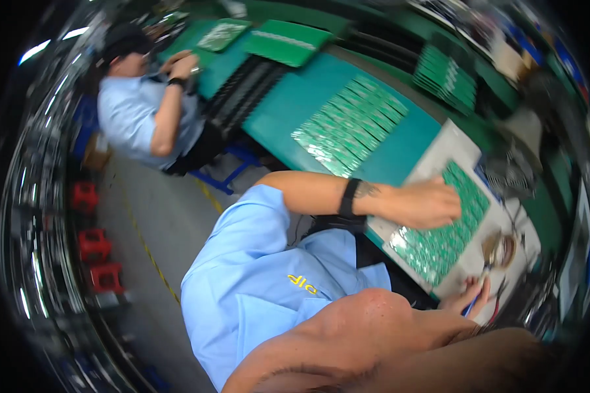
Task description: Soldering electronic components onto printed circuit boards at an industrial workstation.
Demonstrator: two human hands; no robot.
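1. Head view, centre right: the left hand (426, 202) lies flat, fingers spread, pressing on a sheet of small green boards (447, 236) that rests on a grey tray (439, 154).
2. Lower right: the right hand (469, 298) has its fingers closed around a blue-handled tool (471, 306), just beside the tray's near edge.
3. Above, a second batch of green boards (351, 124) covers the teal table (406, 154).
4. Upper left: another person in a pale blue shirt (134, 114) sits at the same bench.
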